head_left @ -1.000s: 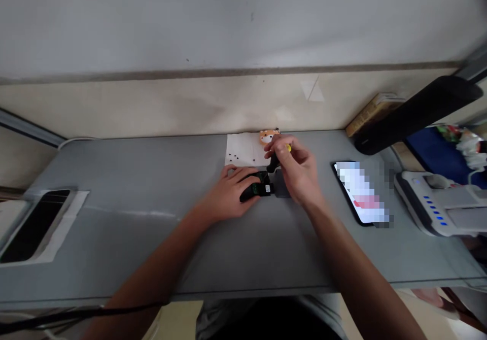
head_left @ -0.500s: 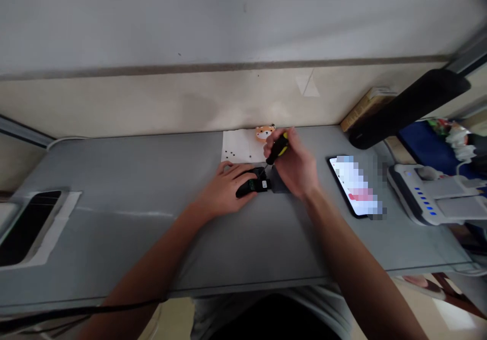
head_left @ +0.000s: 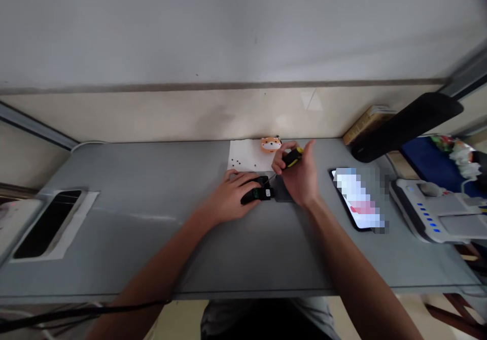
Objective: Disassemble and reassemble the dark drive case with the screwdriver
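Note:
My left hand (head_left: 225, 199) curls over a small black device (head_left: 263, 194) on the desk, pressing it down with its fingers. A little green shows inside the device, and a white label sits on its right end; its exact kind is unclear. In my right hand (head_left: 307, 180) is a screwdriver (head_left: 292, 158) with a black and yellow handle, tilted, its thin shaft reaching down to the device. The right thumb is raised off the handle while the other fingers stay curled on it. Partly under that hand lies a dark flat piece (head_left: 283, 194).
Behind the hands, white paper (head_left: 247, 149) bears several tiny dark bits (head_left: 238, 162) and an orange animal-face item (head_left: 271, 144). To the right are a lit phone (head_left: 357, 200), a power strip (head_left: 429, 210) and a black cylinder (head_left: 407, 127). Another phone (head_left: 49, 223) lies left.
The screwdriver handle has tipped closer to horizontal, and my right thumb has lifted away from it. My left hand still grips the black device. The whole view has shifted slightly.

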Demonstrator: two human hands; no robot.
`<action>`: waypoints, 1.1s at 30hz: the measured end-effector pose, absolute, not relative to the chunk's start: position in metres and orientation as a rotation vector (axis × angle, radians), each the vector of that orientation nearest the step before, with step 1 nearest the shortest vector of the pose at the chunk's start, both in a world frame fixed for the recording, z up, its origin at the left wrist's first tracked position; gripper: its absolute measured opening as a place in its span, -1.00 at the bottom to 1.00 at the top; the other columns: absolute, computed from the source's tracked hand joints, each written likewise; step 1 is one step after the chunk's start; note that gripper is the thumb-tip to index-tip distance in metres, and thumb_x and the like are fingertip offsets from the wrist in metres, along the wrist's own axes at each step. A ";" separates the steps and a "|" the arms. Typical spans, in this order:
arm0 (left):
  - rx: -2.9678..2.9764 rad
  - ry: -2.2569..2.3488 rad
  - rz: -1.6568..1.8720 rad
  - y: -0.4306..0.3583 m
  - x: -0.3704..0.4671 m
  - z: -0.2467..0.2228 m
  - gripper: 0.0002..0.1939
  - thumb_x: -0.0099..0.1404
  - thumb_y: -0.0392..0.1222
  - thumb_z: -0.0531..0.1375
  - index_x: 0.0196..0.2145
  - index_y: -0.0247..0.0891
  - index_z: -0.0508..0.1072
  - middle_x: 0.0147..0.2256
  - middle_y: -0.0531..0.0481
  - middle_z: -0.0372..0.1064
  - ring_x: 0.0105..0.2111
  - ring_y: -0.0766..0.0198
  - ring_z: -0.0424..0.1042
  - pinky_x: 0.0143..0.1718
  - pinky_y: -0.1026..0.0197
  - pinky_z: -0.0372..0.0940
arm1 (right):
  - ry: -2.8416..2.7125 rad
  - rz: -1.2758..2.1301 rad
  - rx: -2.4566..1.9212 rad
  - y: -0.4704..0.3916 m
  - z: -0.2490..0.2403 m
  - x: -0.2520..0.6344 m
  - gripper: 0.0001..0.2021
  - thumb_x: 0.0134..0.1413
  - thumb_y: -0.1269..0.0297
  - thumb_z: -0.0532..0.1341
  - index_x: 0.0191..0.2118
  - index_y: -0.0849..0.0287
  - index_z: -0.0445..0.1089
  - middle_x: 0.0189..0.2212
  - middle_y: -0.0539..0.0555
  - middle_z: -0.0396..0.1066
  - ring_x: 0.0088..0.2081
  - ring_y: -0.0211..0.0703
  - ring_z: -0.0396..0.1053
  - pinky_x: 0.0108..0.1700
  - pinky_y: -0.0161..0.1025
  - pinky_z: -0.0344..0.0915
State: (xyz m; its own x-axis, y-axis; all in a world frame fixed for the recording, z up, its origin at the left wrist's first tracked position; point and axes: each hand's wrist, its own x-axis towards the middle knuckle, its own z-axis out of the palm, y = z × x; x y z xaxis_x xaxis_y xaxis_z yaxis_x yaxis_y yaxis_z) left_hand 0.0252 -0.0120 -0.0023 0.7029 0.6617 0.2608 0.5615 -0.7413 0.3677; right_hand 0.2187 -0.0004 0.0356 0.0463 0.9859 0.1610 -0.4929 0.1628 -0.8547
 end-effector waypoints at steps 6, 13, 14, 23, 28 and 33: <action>2.667 0.939 0.582 -0.012 0.024 -0.005 -0.77 0.42 -0.13 0.22 0.00 -0.17 0.48 0.16 -0.15 0.44 0.16 0.02 0.43 0.25 -0.13 0.16 | -0.982 1.276 -0.729 -0.007 0.043 0.221 -0.62 0.06 -0.15 0.36 -0.42 0.06 0.38 -0.40 0.01 0.31 -0.35 -0.18 0.32 -0.27 -0.17 0.30; 2.664 0.929 0.548 -0.011 0.023 -0.003 -0.77 0.45 -0.13 0.20 0.02 -0.19 0.46 0.15 -0.14 0.45 0.13 0.02 0.46 0.24 -0.15 0.17 | -1.047 1.204 -0.799 -0.012 0.041 0.218 -0.49 0.05 -0.05 0.43 -0.46 0.05 0.07 -0.61 -0.16 0.14 -0.60 -0.33 0.13 -0.55 -0.31 0.10; 2.668 0.933 0.556 -0.011 0.023 -0.003 -0.75 0.44 -0.12 0.21 0.03 -0.20 0.46 0.15 -0.14 0.46 0.13 0.01 0.46 0.24 -0.15 0.17 | -1.072 1.163 -0.822 -0.013 0.040 0.217 -0.49 0.08 -0.07 0.41 -0.46 0.05 0.06 -0.63 -0.18 0.08 -0.62 -0.34 0.07 -0.58 -0.31 0.04; 2.707 0.906 0.564 -0.009 0.021 -0.004 -0.74 0.46 -0.10 0.18 0.05 -0.17 0.48 0.17 -0.15 0.45 0.16 0.04 0.44 0.26 -0.10 0.16 | -0.997 1.189 -0.759 -0.011 0.048 0.209 -0.57 0.15 -0.23 0.27 -0.41 0.07 0.38 -0.44 -0.02 0.24 -0.43 -0.25 0.25 -0.37 -0.21 0.25; 2.720 0.923 0.535 -0.008 0.021 -0.007 -0.72 0.47 -0.08 0.18 0.07 -0.15 0.48 0.19 -0.16 0.43 0.17 0.02 0.43 0.27 -0.14 0.13 | -0.960 1.210 -0.742 -0.011 0.046 0.215 -0.54 -0.04 -0.10 0.46 -0.43 0.07 0.23 -0.35 -0.07 0.34 -0.43 -0.31 0.38 -0.35 -0.25 0.31; 2.702 0.918 0.514 -0.008 0.022 -0.005 -0.72 0.46 -0.08 0.18 0.07 -0.14 0.49 0.20 -0.14 0.42 0.17 0.03 0.43 0.27 -0.14 0.12 | -1.013 1.098 -0.823 -0.006 0.039 0.216 -0.43 -0.05 -0.23 0.41 -0.46 0.05 0.09 -0.60 -0.18 0.14 -0.65 -0.39 0.12 -0.59 -0.32 0.09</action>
State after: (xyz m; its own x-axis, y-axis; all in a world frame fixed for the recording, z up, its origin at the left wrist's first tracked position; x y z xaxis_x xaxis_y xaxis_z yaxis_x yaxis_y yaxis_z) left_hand 0.0215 -0.0082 -0.0051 0.7404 0.6241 0.2498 0.5390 -0.7732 0.3341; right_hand 0.2162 -0.0063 0.0387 0.1297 0.9631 0.2358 -0.3126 0.2654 -0.9120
